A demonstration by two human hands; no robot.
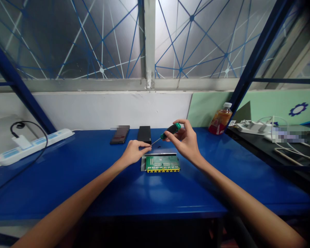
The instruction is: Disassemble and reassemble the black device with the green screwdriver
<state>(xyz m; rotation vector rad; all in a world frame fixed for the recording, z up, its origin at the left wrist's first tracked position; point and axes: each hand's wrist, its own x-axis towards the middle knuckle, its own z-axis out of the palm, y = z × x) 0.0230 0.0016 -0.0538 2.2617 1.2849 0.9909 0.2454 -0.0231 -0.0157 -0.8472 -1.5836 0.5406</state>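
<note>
My right hand [187, 139] is closed round the black and green handle of a screwdriver [171, 131], held at a slant with its thin shaft pointing down to the left. At the shaft's tip, the thumb and forefinger of my left hand [134, 151] are pinched together; whatever they hold is too small to make out. Just below both hands, a green circuit board [162, 162] with a row of yellow-edged ports along its front lies in a metal tray [143, 164] on the blue table [98, 193]. A tiny dark piece [159, 147] rests behind the board.
A black box [144, 133] and a dark phone [120, 134] lie behind my left hand. At the left is a white power strip [36, 146] with a black cable. A drink bottle [220, 119] stands at the back right, near white cables [286, 151] on a dark surface.
</note>
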